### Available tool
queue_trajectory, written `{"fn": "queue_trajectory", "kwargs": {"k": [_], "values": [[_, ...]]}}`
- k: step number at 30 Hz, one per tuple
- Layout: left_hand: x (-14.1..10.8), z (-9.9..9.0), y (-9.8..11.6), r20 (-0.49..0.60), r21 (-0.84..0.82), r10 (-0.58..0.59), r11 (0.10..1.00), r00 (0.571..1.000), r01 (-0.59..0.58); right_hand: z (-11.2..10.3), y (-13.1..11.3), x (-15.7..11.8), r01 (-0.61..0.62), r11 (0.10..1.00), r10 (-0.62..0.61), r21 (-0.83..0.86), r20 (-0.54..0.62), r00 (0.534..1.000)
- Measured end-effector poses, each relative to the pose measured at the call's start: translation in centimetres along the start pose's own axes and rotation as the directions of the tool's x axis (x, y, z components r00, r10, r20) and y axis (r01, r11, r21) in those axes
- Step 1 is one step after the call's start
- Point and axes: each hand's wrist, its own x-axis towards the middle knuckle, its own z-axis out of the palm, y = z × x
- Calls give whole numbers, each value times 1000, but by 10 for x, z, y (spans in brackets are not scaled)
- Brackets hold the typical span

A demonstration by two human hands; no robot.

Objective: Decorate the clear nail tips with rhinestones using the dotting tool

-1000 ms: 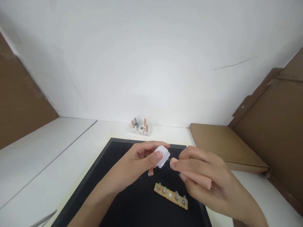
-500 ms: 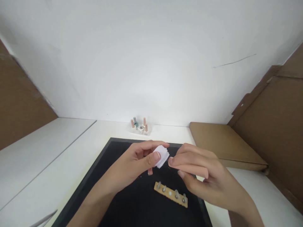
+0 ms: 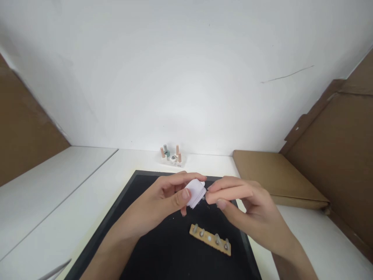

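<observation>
My left hand (image 3: 171, 192) is closed around a small white layered piece (image 3: 194, 191) with rounded corners, pinched between thumb and fingers. Whether it is a ridged bottle or a stack of thin pads, I cannot tell. My right hand (image 3: 244, 202) grips a long peach nail polish cap (image 3: 229, 193), its end close to the white piece. A brush on it cannot be made out, and I cannot tell if the two touch. Below the hands, a wooden strip (image 3: 214, 243) bearing several clear nail tips lies on a black mat (image 3: 169, 249).
A clear holder (image 3: 171, 162) with several nail polish bottles (image 3: 179, 157) stands at the back by the white wall. A flat cardboard box (image 3: 276, 175) lies on the right. At the lower left is part of a grey pointed tool (image 3: 56, 268).
The peach cap has tilted, its outer end rising and its near end dropping slightly toward the white piece. My left hand has shifted slightly left, turning the white piece a little.
</observation>
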Motion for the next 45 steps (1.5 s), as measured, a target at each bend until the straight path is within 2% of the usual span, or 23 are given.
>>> {"fn": "queue_trajectory", "kwargs": {"k": [9, 16, 26, 31, 39, 45], "values": [[-2, 0, 3, 26, -26, 34, 999, 999, -34, 4, -3, -1, -135, 986, 142, 98, -69, 988], [-1, -4, -1, 95, -70, 78, 995, 992, -72, 7, 0, -2, -149, 977, 170, 153, -134, 976], [-1, -6, 0, 128, -59, 132, 990, 983, -125, 9, 0, 0, -171, 955, 205, 242, -123, 971], [0, -9, -1, 146, -37, 123, 992, 982, -119, 10, 0, 0, -206, 931, 253, 301, -127, 959], [-2, -10, -2, 172, -29, 142, 990, 975, -139, 10, 0, 1, -311, 879, 363, 361, -86, 928], [-1, -10, -1, 179, -44, 148, 989, 973, -142, 12, 5, 2, -370, 806, 440, 463, -49, 897]]}}
